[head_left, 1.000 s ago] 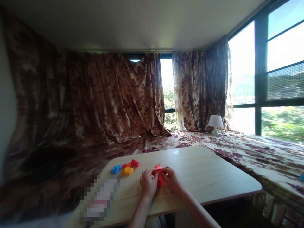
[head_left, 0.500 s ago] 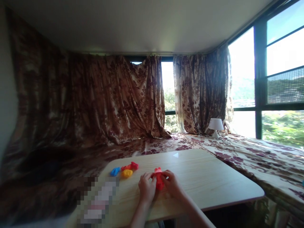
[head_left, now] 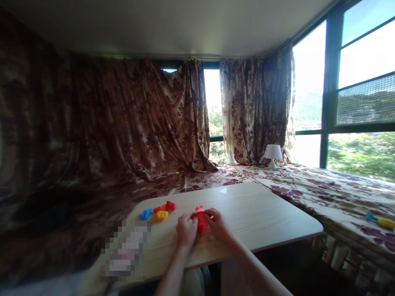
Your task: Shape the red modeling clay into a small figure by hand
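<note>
Between my hands, low over the table, is a bright red, crumpled, soft-looking piece, too small and blurred to name more exactly. My left hand pinches its left side with thumb and fingers. On the other side, the fingertips of my right hand are closed on its edge. Part of the piece sticks up beyond the fingers and part hangs below them. To the left lie similar lumps: a blue one, a yellow one and a red one, close together.
The pale wooden table has rounded corners. A blurred-out patch covers something at its left front. Beyond is a flowered cover with a white lamp. Blue and yellow pieces lie on it at the right.
The view has shifted, so the whole scene sits slightly higher and further left, and more pieces show at the right. Both hands keep hold of the red piece with little visible change.
</note>
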The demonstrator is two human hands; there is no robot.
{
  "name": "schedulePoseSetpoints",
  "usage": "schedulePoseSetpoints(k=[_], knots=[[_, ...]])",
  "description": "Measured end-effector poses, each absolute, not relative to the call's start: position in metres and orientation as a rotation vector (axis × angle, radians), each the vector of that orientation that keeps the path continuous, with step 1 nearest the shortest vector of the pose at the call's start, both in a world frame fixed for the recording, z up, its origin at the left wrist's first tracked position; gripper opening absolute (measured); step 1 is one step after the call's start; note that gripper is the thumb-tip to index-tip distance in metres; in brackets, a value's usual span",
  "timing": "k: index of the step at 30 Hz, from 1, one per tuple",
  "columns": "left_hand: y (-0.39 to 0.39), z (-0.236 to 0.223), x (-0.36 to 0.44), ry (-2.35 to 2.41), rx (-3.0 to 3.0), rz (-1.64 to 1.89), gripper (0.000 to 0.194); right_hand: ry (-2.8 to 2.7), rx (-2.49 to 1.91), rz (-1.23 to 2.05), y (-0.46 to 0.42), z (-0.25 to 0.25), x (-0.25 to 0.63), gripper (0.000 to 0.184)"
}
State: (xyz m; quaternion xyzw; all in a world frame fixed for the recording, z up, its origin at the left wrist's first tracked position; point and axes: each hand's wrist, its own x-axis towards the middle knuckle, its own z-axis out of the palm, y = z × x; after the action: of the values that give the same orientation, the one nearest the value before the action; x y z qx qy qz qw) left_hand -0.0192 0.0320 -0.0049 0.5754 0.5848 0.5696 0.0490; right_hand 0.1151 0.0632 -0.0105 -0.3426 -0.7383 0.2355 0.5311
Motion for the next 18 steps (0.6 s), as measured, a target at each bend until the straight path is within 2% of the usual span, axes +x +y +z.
schedulePoseSetpoints(k=[10,15,18], knots=[[0.035,-0.007,-0.020,1.743,1.807,1.721,0.023,-1.683,-0.849,0.585,0.062,-0.008,0.115,0.018],[0.032,-0.005,-0.018,1.672,1.691,1.744,0.025,-1.549,-0.872,0.756,0.072,0.005,0.123,0.031],[0.030,-0.002,-0.016,1.623,1.656,1.665,0.032,-1.725,-0.961,0.684,0.079,0.027,0.126,0.036]])
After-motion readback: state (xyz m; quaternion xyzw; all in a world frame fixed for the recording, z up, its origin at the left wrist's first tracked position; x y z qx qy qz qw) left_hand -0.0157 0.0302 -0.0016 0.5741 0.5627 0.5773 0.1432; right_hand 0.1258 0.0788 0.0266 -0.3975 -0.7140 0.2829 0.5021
